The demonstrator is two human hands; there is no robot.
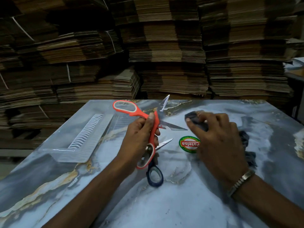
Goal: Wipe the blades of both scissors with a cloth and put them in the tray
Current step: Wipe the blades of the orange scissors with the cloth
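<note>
L hand (139,137) grips the orange scissors (144,129) near the pivot, held up over the desk (181,203), blades spread wide: one blade points up/away, other points right toward the R hand (218,139). R hand holds a dark cloth (195,120), fingers curled on it, just beside the blade tip; more cloth trails behind the wrist. Metal bracelet (241,181) on R wrist. Blue scissors (155,173) lie on desk under the orange pair, tips toward a green/red round sticker (189,144). Clear tray (74,153) sits at the desk's left, white ridged insert inside. Stacked flat cardboard (164,55) behind.
</note>
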